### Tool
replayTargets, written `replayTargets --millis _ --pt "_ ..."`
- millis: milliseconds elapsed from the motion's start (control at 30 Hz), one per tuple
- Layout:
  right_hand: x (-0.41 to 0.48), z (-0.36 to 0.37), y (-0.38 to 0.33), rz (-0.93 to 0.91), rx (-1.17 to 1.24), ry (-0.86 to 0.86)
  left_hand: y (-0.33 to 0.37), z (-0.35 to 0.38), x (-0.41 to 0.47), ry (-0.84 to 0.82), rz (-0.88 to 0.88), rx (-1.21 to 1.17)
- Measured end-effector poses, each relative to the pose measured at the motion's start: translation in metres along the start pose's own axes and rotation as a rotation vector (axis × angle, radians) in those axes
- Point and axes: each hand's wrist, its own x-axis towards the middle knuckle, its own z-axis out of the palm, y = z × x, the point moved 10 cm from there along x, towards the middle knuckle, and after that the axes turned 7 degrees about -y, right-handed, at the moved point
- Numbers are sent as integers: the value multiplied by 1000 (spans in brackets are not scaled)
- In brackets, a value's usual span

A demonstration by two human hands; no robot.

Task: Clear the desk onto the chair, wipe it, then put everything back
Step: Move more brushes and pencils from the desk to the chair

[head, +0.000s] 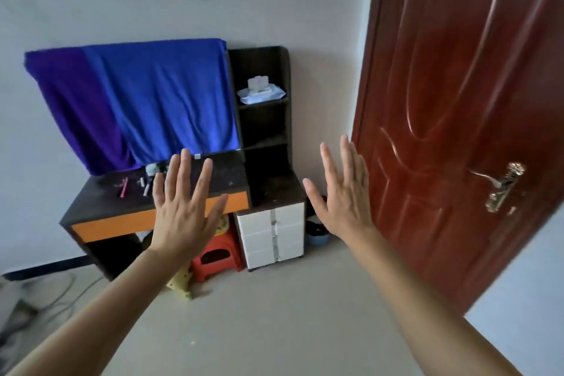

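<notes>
A dark desk (100,201) with an orange front stands against the wall, a few steps away. On its top lie a pink pen (123,187), a grey pen (147,188) and a small pale bundle (153,168). A red plastic stool (217,253) sits on the floor under the desk's right end. My left hand (183,210) and my right hand (343,192) are both raised in front of me with fingers straight and spread, backs toward me, holding nothing and touching nothing. My left hand hides part of the desk top.
A blue cloth (146,101) hangs over the back of the desk. A dark shelf unit (262,119) on the right holds a wet wipes pack (262,91). White drawers (271,235) stand below it. A red-brown door (457,101) is at right. Cables (55,293) lie at left.
</notes>
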Motion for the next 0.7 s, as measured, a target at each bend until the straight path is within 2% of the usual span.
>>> replayTargets --millis 100,233,433,700 --pt "33 52 -62 -93 87 -41 -69 -1 -1 5 -107 18" --pt "66 117 -101 -151 158 -98 -127 19 12 -21 -198 30" --pt "116 229 -101 -203 173 -223 -182 91 56 -103 -310 11" --pt "242 355 -80 -223 218 -327 -263 165 175 -179 -447 53"
